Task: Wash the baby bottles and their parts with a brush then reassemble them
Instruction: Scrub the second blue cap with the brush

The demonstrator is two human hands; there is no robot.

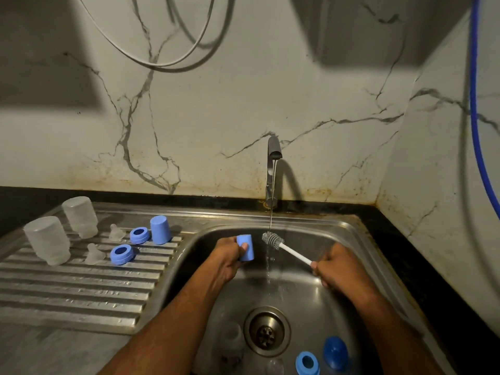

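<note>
- My left hand [232,253] was clamped around a light-blue plastic bottle cap [245,247], held mid-frame over the stainless steel sink basin [338,234], just left of the water stream [271,212].
- My right hand [335,266] gripped the white handle of a grey-bristled bottle brush [273,240]; the bristle head sat right under the stream from the grey metal tap [273,150], just beside the cap, not inside it.
- Judged step: wetting or rinsing the brush before scrubbing this cap.
- Looked washed, set out on the ribbed steel drainboard [67,288] at left of frame:
  - 2 frosted clear bottle bodies, inverted: one nearer the left edge [47,239], one behind it [80,216]
  - 2 clear silicone teats [95,254] [116,232]
  - 2 light-blue screw collars [122,254] [139,235]
  - 1 light-blue cap standing mouth down [160,229]
- Still waiting at bottom of frame, by the round drain [266,331]:
  - 1 clear bottle body [230,339], dim, hard to make out
  - 1 light-blue collar [307,363]
  - 1 darker blue cap [335,353]
  - 1 clear rounded piece [273,366], probably a teat, can't confirm
- Totals seen: 3 bottles, 3 collars, 3 caps counting the one in hand, 2 sure teats plus 1 likely.
- Estimate: second set nearly washed, third set untouched, no reassembly begun. Roughly halfway through washing.
</note>
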